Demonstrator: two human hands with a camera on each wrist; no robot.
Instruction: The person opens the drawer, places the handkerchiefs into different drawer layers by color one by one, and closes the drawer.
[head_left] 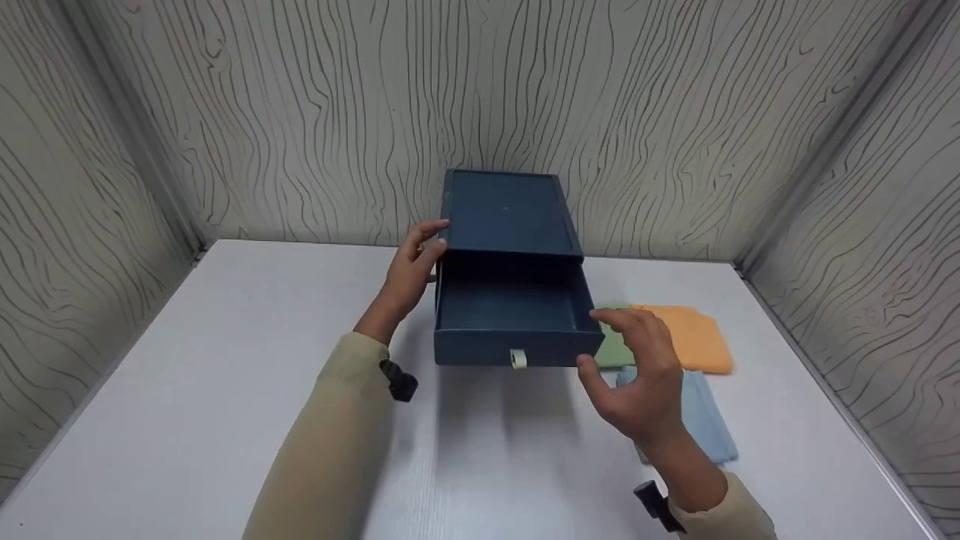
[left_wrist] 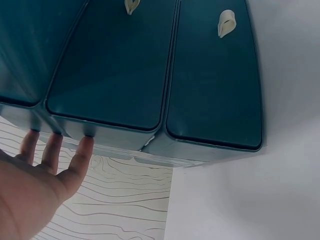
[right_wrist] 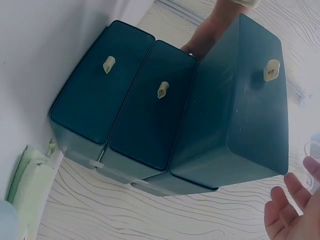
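Note:
A dark blue three-drawer cabinet (head_left: 510, 214) stands on the white table, its top drawer (head_left: 517, 349) pulled well out and its inside bare. A pale loop tab (head_left: 518, 359) sits on that drawer's front. My left hand (head_left: 411, 270) rests its fingertips against the cabinet's left side near the top; in the left wrist view its fingers (left_wrist: 80, 160) are extended along the side. My right hand (head_left: 641, 371) is at the drawer's right front corner, thumb and fingers spread apart. The right wrist view has its fingertips (right_wrist: 295, 192) right beside the drawer's edge. Both lower drawers (right_wrist: 102, 82) are closed.
Right of the cabinet lie folded cloths: a green one (head_left: 615, 345), an orange one (head_left: 694, 337) and a light blue one (head_left: 705, 420), partly behind my right hand. Wood-patterned panels (head_left: 337, 112) enclose the table (head_left: 187, 375) at the back and both sides.

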